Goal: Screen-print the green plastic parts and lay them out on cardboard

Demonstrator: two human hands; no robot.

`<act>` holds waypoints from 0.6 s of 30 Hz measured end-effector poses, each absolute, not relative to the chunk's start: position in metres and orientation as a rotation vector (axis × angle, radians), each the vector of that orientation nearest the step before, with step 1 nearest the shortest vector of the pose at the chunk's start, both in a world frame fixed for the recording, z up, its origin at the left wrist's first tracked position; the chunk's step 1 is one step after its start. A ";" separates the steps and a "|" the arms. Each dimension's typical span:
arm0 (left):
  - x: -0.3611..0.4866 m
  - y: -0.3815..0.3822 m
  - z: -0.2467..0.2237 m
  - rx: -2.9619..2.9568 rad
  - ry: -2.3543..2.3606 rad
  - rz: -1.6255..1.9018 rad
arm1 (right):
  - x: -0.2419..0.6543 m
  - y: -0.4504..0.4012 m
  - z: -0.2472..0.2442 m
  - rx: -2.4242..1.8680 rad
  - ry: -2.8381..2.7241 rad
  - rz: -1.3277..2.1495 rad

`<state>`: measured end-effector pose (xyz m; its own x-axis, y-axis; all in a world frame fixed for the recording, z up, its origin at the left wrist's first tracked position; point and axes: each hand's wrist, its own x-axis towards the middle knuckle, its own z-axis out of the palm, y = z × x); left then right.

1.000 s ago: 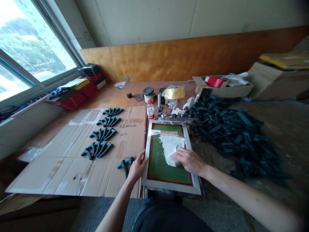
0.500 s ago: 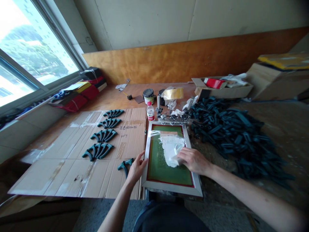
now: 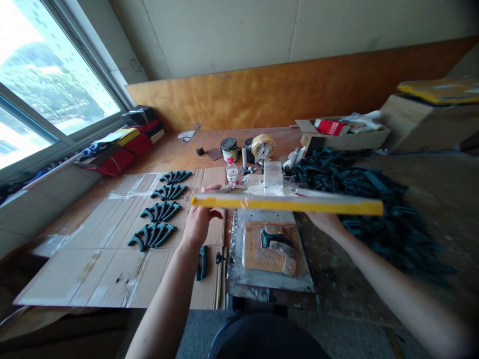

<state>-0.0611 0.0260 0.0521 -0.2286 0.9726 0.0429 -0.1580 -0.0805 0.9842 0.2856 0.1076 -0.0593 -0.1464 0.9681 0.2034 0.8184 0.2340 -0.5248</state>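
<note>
A screen printing frame is tilted up, its yellow-taped front edge facing me. My left hand grips its left end, fingers over the top and thumb below. My right hand is behind and under the frame's right part; its fingers are hidden. Below the raised frame lies a metal base plate with a brown block. One dark teal curved handle piece rests on that block. Another handle piece lies on the cardboard beside my left forearm.
Several rows of handle pieces lie on the cardboard sheet at left. A large pile of dark teal pieces covers the right side. Behind stand a bottle, a jar, a tape roll and an open carton.
The frame has swung up from flat, uncovering the base plate and the handle piece. My left hand has risen with it. The white cloth under my right hand is no longer clearly visible.
</note>
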 end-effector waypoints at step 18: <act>-0.021 -0.070 -0.093 0.311 1.485 1.049 | 0.203 0.009 -0.079 -1.087 -2.565 0.250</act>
<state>-0.0214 -0.0703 -0.0928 -0.2347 0.7198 -0.6533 -0.3752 0.5529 0.7440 0.2028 0.0085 -0.0789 -0.6479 0.7222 0.2422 0.6618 0.6911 -0.2905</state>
